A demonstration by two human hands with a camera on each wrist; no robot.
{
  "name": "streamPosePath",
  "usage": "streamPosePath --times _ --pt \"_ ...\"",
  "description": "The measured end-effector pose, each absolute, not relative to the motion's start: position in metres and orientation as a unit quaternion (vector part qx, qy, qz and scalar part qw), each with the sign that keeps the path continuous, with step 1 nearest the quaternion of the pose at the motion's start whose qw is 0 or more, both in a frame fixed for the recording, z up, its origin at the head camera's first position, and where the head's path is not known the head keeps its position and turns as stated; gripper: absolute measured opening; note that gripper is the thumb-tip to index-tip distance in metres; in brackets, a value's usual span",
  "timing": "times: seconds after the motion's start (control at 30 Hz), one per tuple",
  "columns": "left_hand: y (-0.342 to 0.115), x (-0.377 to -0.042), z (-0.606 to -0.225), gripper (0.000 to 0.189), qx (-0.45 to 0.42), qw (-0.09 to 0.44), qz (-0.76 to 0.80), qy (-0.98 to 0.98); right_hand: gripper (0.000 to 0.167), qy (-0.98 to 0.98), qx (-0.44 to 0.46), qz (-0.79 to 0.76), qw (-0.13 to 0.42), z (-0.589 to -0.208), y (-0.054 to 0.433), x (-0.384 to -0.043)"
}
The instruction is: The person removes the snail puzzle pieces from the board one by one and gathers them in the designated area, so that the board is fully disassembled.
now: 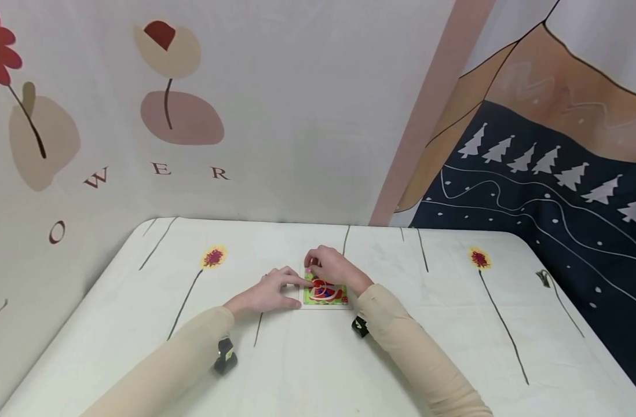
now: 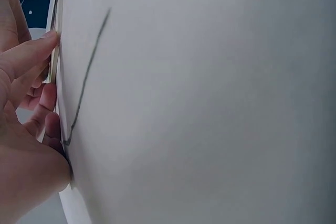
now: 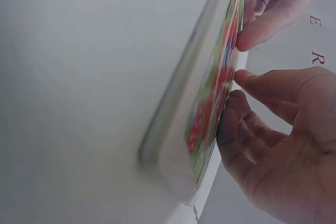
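Head view shows a small square puzzle board with a green, red and blue picture [image 1: 325,294] lying flat on the white flower-printed tablecloth [image 1: 307,359], nearer the table's far edge than its near one. Left hand [image 1: 268,292] rests beside the board, straight fingers touching its left edge. Right hand [image 1: 332,268] bends over the far edge, fingertips [image 3: 231,111] pressing the picture; whether they pinch a piece is unclear.

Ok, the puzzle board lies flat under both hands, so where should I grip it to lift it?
Probably by its near edge, coming in low from the near side. The puzzle board lies flat on the table, thin, with a pale rim and no handle. The left hand touches its left edge and the right hand covers the far part, so the near edge is freest.
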State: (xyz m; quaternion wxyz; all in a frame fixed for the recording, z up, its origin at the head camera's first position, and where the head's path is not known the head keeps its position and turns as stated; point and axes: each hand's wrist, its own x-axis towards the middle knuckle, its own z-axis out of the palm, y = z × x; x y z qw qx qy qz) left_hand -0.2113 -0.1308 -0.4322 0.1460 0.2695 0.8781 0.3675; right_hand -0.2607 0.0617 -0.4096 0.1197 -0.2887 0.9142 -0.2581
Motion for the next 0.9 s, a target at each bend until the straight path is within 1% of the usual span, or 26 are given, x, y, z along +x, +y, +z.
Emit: streamPosePath --times 0.2,0.33,0.53,0.9 --pt "-0.13 -0.212 -0.432 0.043 0.268 0.143 0.362 0.881 0.015 0.918 -0.276 -0.256 0.127 -0.411 0.061 -0.261" --pt "-0.13 -0.213 -0.434 0.042 0.274 0.14 0.362 0.88 0.017 0.916 -0.289 -0.245 0.134 -0.414 0.064 -0.264" --pt "-0.129 -0.212 -0.434 0.042 0.272 0.145 0.364 0.879 0.023 0.905 -0.307 -0.254 0.15 -0.413 0.068 -0.265" --pt "-0.129 -0.212 -0.433 0.042 0.265 0.153 0.365 0.879 0.026 0.895 -0.303 -0.295 0.144 -0.414 0.071 -0.263"
